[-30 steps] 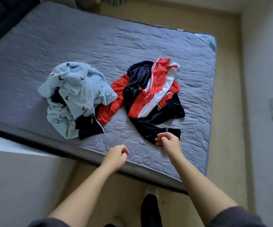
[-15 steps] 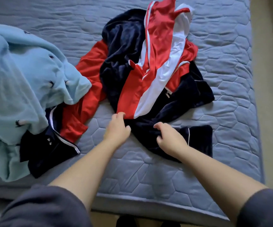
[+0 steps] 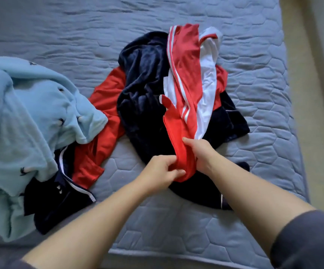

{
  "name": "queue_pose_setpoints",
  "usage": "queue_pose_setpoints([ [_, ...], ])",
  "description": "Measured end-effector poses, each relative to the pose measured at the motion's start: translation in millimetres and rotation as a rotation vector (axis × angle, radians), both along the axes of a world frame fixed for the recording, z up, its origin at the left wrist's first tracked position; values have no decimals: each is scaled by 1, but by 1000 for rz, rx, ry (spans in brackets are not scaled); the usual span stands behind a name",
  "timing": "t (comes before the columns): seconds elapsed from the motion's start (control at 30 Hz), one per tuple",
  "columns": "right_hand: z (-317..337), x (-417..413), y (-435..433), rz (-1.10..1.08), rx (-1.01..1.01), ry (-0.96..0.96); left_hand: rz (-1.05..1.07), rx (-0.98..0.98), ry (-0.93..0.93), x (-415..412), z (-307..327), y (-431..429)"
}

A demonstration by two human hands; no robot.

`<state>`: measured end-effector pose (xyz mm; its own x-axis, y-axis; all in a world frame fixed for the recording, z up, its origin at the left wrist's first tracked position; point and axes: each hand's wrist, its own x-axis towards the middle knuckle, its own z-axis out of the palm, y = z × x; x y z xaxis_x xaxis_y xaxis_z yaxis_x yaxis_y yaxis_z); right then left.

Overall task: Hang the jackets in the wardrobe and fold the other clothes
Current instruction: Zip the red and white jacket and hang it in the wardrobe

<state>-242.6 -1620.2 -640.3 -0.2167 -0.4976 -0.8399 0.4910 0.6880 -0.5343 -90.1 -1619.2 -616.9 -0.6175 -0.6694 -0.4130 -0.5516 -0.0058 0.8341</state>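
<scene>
Low in the frame's centre, both hands hold the bunched lower end of the red track jacket (image 3: 184,78). The left hand (image 3: 159,171) pinches it, and the right hand (image 3: 202,152) has its grip curled round the fabric just above. The jacket runs up the frame over a navy garment (image 3: 143,90) on the quilted mattress (image 3: 264,98). A light blue fleece (image 3: 21,117) lies at the left.

Fleece heap (image 3: 21,113) sits L on mattress (image 3: 264,94), plush jacket (image 3: 143,94) to its R, w/ striped garment (image 3: 184,74) draped on top.
</scene>
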Motion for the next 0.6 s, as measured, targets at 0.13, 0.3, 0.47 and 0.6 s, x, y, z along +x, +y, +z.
queue_pose_setpoints([
  [0.13,90,-17,-20,109,-50,397,-11,-31,52,-14,76,-1],
  [0.3,268,-55,-44,172,-312,594,156,-264,-50,-20,198,-38],
  [0.47,436,-66,-15,207,-415,565,284,-593,-86,-31,334,-53],
  [0.6,549,-67,26,283,-520,484,274,-855,79,-32,450,-41],
])
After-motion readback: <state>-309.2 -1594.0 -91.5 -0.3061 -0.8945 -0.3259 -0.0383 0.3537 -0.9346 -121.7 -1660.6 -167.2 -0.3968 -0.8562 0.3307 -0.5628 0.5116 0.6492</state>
